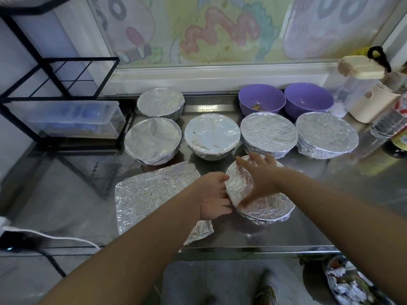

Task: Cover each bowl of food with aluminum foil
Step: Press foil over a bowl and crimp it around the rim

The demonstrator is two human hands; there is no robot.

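Observation:
A foil-covered bowl (267,205) stands near the front of the steel counter (330,205). My right hand (258,175) lies spread on its foil top, fingers straight. My left hand (214,195) presses against the bowl's left side, fingers toward the foil rim. A crinkled loose foil sheet (152,192) lies flat to the left, partly under my left forearm. Behind stand several more foil-covered bowls, among them one at the centre (211,135) and one at the far right (327,134). Two uncovered purple bowls (262,102) (308,100) sit at the back; the left one holds a little food.
A black wire rack (55,84) with a clear plastic box (72,117) fills the left. Cream-lidded containers (361,89) and a bottle (394,126) crowd the back right corner. A white cable (55,236) runs at the lower left. A foil-strewn tray (348,280) lies below the counter edge.

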